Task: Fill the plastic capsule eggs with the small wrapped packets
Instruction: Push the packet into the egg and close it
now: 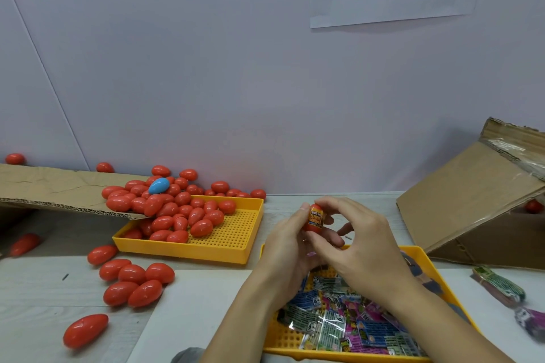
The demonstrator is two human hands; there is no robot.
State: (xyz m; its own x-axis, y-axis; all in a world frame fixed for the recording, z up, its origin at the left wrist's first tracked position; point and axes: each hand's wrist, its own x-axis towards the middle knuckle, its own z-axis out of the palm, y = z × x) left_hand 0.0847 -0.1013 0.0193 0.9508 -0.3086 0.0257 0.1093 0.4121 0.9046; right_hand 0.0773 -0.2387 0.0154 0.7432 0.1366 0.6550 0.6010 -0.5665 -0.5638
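Pale grey tabletop against a white wall is strewn with red capsule eggs (134,284); more are heaped in a yellow tray (233,240). One labelled red egg (315,218) is held upright above a second yellow tray (424,259) of wrapped packets (339,318), pinched by the curled fingers of the left hand (287,240) and right hand (358,240). If the halves are pressed askew, a packet edge could be trapped and the egg left unclosed.

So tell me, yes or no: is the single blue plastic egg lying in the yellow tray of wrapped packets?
No, the blue plastic egg sits atop the red egg pile at the left.
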